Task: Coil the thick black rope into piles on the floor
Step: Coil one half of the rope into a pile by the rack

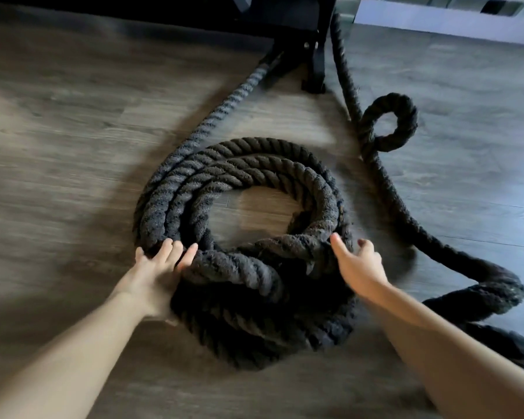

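Note:
A thick black rope (242, 267) lies coiled in several stacked loops on the wooden floor (73, 152), with bare floor showing in its middle. My left hand (158, 267) presses against the coil's near-left side, fingers spread on the strands. My right hand (357, 264) hovers at the coil's right side with fingers apart, holding nothing. One strand runs from the coil up toward a black frame. A second loose length (387, 125) snakes down the right, forming a small loop and a bend near my right arm.
A black metal frame foot (309, 55) stands at the top centre, where both rope lengths lead. A white baseboard (436, 19) runs along the top right. Wooden floor stretches to the left of the coil.

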`<state>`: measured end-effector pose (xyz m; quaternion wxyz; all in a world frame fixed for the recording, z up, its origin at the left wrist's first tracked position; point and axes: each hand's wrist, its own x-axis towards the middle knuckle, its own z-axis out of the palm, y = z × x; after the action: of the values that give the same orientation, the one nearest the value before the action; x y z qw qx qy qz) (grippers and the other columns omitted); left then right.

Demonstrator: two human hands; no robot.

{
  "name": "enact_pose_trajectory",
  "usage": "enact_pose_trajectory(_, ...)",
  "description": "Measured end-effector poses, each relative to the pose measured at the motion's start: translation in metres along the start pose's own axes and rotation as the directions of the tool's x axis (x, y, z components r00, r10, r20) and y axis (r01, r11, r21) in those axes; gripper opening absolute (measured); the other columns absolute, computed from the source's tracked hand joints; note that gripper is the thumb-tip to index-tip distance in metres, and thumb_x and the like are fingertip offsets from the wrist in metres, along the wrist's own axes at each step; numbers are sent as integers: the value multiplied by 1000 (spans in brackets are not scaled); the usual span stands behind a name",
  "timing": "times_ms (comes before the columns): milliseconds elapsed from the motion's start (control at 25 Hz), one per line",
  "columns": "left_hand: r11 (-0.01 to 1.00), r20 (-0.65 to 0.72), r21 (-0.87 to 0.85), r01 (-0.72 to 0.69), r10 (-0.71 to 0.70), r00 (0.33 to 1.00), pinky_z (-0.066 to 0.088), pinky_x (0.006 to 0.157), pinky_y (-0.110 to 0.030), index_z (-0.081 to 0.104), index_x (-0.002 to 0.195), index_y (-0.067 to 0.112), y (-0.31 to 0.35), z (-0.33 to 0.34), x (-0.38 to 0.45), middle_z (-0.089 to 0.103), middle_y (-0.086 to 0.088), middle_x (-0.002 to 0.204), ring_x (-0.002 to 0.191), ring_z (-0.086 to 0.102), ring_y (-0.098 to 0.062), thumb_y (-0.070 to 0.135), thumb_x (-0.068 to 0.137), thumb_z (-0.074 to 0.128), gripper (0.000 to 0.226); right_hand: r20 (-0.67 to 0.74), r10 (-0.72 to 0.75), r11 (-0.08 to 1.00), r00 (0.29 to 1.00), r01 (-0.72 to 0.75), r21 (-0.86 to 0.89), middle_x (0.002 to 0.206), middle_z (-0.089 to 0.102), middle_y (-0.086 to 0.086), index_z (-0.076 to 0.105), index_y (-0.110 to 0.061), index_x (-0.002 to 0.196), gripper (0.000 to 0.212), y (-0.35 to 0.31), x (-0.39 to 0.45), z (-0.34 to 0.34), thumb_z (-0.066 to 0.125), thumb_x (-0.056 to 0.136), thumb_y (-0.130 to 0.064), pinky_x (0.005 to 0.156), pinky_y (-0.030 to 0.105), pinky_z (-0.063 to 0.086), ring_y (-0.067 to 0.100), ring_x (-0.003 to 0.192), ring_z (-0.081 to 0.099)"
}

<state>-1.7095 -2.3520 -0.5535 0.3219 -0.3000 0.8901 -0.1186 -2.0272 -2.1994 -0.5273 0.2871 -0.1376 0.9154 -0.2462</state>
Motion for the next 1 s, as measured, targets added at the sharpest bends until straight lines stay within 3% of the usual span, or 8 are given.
enact_pose_trajectory(160,999,0,-29,42,-42,999,44,94,-58,-9,150,-6,24,-36,13,16,-26,151,134,20,-43,89,69,37,133,-82,171,984,982,-174,-39,159,5,15,15,-15,152,109,-5,-68,36,55,73,-78,111,58,22,39,143,14)
enact_pose_trajectory(240,992,13,-81,98,-97,995,48,86,-64,-12,150,-5,33,-40,24,18,-26,146,130,19,-44,91,60,41,142,27,309,951,951,-309,6,158,-21,11,2,-15,155,124,-25,-72,45,61,67,-80,112,56,20,46,142,14)
enact_pose_trajectory(320,987,20,-112,115,-114,993,49,84,-64,-15,148,-7,36,-39,33,19,-26,142,130,21,-43,90,61,43,143,63,332,943,941,-333,8,152,-37,12,-2,-18,155,134,-34,-61,50,68,60,-80,112,52,24,48,140,19)
enact_pose_trajectory(520,983,1,-165,79,-80,997,51,79,-59,-12,147,-10,47,-47,56,22,-26,139,129,23,-44,85,70,36,131,21,124,974,992,-117,-193,147,-43,14,27,-26,147,109,-20,-19,45,83,60,-61,100,41,47,46,120,51)
enact_pose_trajectory(680,966,4,-211,147,-149,989,51,76,-58,-30,133,-19,56,-47,83,23,-29,140,127,21,-47,65,88,35,115,89,35,949,995,-5,-316,146,-41,19,38,-25,137,89,-33,18,31,83,65,-55,96,39,48,47,113,54)
enact_pose_trajectory(800,966,67,-179,185,-175,982,52,74,-56,-26,134,-20,63,-63,102,24,-29,142,125,23,-47,54,94,34,103,126,6,934,992,40,-355,146,-42,18,38,-27,137,85,-46,43,15,82,68,-53,94,40,50,45,113,54)
enact_pose_trajectory(920,973,122,-129,190,-175,977,52,72,-52,-35,127,-21,69,-80,119,26,-28,141,124,24,-46,70,88,39,124,146,-8,917,989,66,-392,145,-45,17,32,-34,143,90,-52,68,4,80,70,-55,93,41,51,43,114,53)
enact_pose_trajectory(1000,975,152,-141,171,-149,977,52,72,-48,-26,138,-18,70,-96,119,24,-25,139,125,25,-42,89,73,38,141,138,-23,902,990,80,-423,145,-44,18,35,-33,140,84,-58,79,2,79,71,-55,92,41,50,43,115,53)
